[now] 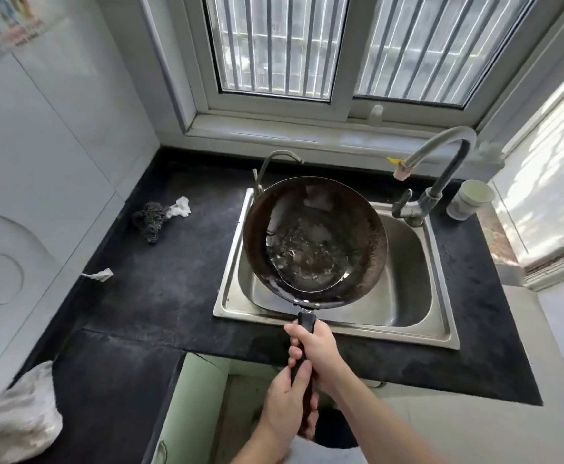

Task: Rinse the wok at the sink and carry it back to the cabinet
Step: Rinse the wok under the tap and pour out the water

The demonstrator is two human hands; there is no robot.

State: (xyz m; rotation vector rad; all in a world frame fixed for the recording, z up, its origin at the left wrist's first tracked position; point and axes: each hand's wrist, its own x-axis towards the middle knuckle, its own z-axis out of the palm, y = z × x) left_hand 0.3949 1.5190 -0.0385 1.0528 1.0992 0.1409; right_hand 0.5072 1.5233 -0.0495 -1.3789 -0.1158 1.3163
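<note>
- Lying at the far left bottom corner, a crumpled translucent plastic bag (12,420) rests on the black stone countertop (146,296).
- A small scrap of white paper (101,274) sits on the counter near the white tiled wall (56,135).
- Further back, a dark grey steel-wool scourer (150,219) lies touching a wad of white tissue (181,206).
- Below the counter edge, a pale green cabinet door (190,406) stands open.
- The left hand (285,405) is wrapped around the lower end of the long dark wok handle (306,324), fingers curled shut on it.
- The right hand (315,349) grips the same handle higher up, just below the bowl, closed firmly round it.
- The round dark carbon-steel wok (315,242) is held over the left part of the rectangular stainless-steel sink (407,262), tilted toward the left, with a pool of clear water glinting in its bottom.
- A thin curved metal spout (282,155) rises behind the wok's far rim.
- To the right, a tall grey gooseneck faucet (441,155) with a pinkish tip arches over the basin; its lever stands at the sink's back right corner.
- A white paper cup (471,199) stands on the counter just beside the faucet base.
- Behind everything, a white-framed window (337,98) with vertical bars lets in bright daylight.
</note>
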